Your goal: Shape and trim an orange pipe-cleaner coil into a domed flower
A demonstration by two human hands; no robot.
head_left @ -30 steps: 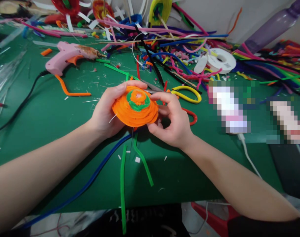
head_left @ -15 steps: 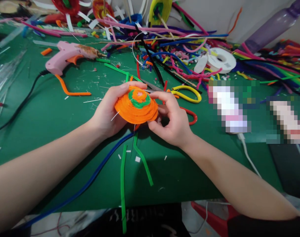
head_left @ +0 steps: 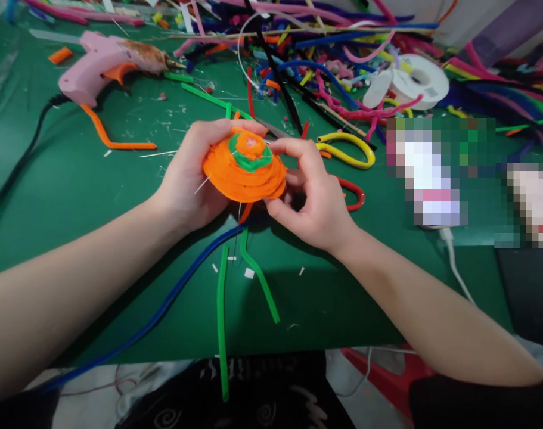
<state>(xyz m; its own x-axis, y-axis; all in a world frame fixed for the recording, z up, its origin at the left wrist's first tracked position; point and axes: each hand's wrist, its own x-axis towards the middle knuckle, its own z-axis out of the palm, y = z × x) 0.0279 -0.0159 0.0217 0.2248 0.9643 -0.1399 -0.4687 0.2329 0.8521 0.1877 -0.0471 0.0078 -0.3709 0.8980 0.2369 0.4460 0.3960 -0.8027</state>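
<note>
Over the table's middle, both hands hold an orange coiled pipe-cleaner disc (head_left: 242,186), domed, with a green ring and a pale pink centre. My left hand (head_left: 193,179) is closed round its left side, thumb along the upper edge. At the right rim, my right hand (head_left: 318,199) grips with bent thumb and fingers; some fingertips are hidden behind the disc. Thin pale strands stick out at its lower left and underside. Below it lie a blue pipe cleaner (head_left: 177,302) and two green pipe cleaners (head_left: 222,322). Scissors with a yellow handle loop (head_left: 372,156) lie partly behind my right hand.
A pink glue gun (head_left: 90,65) with a black cord lies at upper left, an orange pipe cleaner (head_left: 119,145) below it. Tangled pipe cleaners and a white ribbon spool (head_left: 434,83) fill the back. At right are a blurred-out device with a white cable (head_left: 452,256) and a dark flat object (head_left: 528,292).
The view has tipped downward, so the table's things sit higher in the picture. Both hands keep their hold on the disc, which looks slightly more tilted.
</note>
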